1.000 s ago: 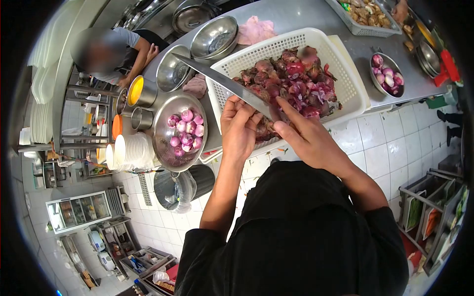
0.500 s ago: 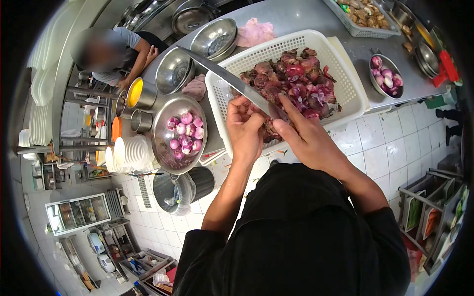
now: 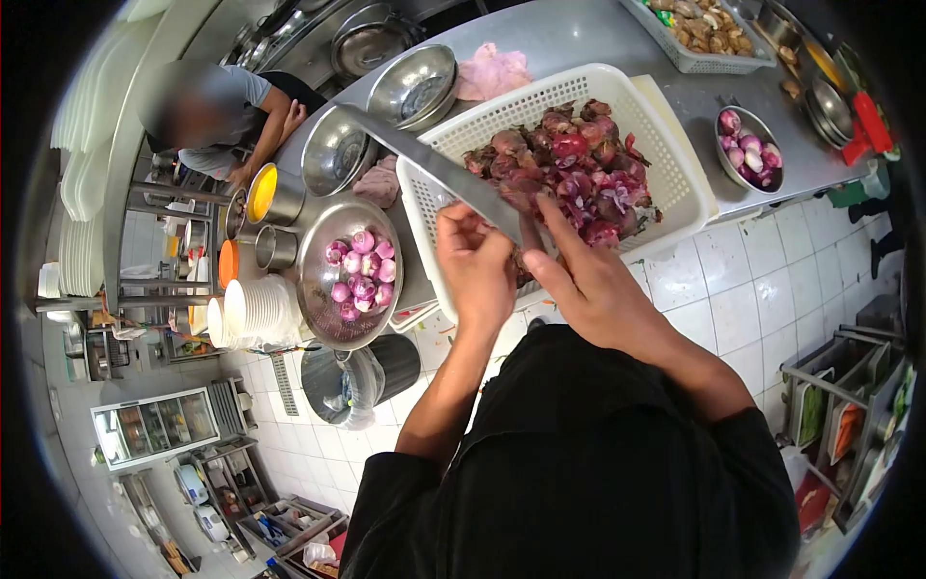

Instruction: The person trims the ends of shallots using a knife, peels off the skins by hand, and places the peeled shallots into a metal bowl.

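Knife [image 3: 439, 176] sits right in front of you, broad blade slanting up and to the left over the near left corner of the white plastic basket [image 3: 680, 174], tip reaching out in front of the steel bowls. Your right hand [image 3: 590, 282] has it by the heel end, index finger stretched out along the blade and thumb on the near side; the handle's hidden under your palm. Your left hand [image 3: 480, 275] is just beside the edge, fingers curled in and thumb bent against them. Looks like a pinch, but I honestly can't tell what's in it, since the fingertips and blade cover the spot.

Basket's got a big heap of unpeeled red onions [image 3: 579, 154] under and beyond your hands, with loose purple skins mixed in. Just to your left there's a steel colander [image 3: 357, 326] with a bunch of peeled red onions [image 3: 362, 265] in it. Past that you've got wide steel bowls [image 3: 410, 82], a crumpled pink cloth [image 3: 492, 72] and a pot [image 3: 285, 198] with something yellow inside. Over on the right side of the steel counter [image 3: 588, 29], a small bowl [image 3: 768, 124] holds more peeled onions, and a grey crate [image 3: 699, 63] of brownish pieces is at the far edge. Black bin [image 3: 395, 372] on the floor below the colander, and a co-worker [image 3: 270, 121] is leaning at the counter's far left.
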A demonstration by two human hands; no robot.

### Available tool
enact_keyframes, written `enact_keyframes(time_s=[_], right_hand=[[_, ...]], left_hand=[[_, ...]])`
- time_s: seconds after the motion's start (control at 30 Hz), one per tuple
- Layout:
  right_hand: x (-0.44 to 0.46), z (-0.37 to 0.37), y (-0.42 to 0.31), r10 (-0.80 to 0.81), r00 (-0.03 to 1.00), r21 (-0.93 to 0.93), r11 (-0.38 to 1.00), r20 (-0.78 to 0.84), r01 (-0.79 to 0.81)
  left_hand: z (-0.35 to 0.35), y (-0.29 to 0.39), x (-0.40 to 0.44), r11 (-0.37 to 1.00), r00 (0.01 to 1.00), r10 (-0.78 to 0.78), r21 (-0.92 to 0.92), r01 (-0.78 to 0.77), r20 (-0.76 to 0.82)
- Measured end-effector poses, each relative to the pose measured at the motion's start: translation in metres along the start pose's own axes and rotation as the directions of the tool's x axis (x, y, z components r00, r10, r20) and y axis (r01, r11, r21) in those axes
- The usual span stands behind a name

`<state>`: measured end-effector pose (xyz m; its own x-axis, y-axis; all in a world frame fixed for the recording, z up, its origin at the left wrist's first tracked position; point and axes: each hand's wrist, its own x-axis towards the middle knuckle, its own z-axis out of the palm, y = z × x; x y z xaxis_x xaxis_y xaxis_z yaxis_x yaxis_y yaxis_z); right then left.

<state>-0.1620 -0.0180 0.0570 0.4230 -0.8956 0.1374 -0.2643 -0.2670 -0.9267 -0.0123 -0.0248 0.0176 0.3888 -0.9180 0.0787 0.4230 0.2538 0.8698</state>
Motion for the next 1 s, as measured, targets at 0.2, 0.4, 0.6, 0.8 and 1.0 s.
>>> enact_keyframes(time_s=[0.2,0.4,0.6,0.8,1.0], right_hand=[[0.006,0.003,0.002,-0.088,0.994,-0.040,0.996,-0.061,0.085],[0.011,0.001,-0.008,-0.006,1.000,-0.014,1.000,-0.009,0.005],[0.015,0.000,0.003,0.022,0.999,-0.059,0.998,0.029,-0.020],[0.020,-0.005,0.005,0.131,0.991,0.073,0.989,0.009,-0.131],[0.029,-0.015,0.019,0.156,0.986,0.064,0.986,-0.057,-0.152]], left_hand=[[0.006,0.002,-0.004,0.999,0.998,0.042,0.018,-0.043,0.035],[-0.001,0.003,-0.003,0.999,0.996,0.051,0.015,-0.052,0.068],[-0.018,-0.001,-0.003,0.991,0.985,-0.094,-0.083,0.107,0.144],[-0.025,0.007,0.007,0.918,0.951,-0.213,-0.288,0.274,0.225],[-0.032,0.016,0.022,0.940,0.940,-0.341,-0.008,0.341,-0.013]])
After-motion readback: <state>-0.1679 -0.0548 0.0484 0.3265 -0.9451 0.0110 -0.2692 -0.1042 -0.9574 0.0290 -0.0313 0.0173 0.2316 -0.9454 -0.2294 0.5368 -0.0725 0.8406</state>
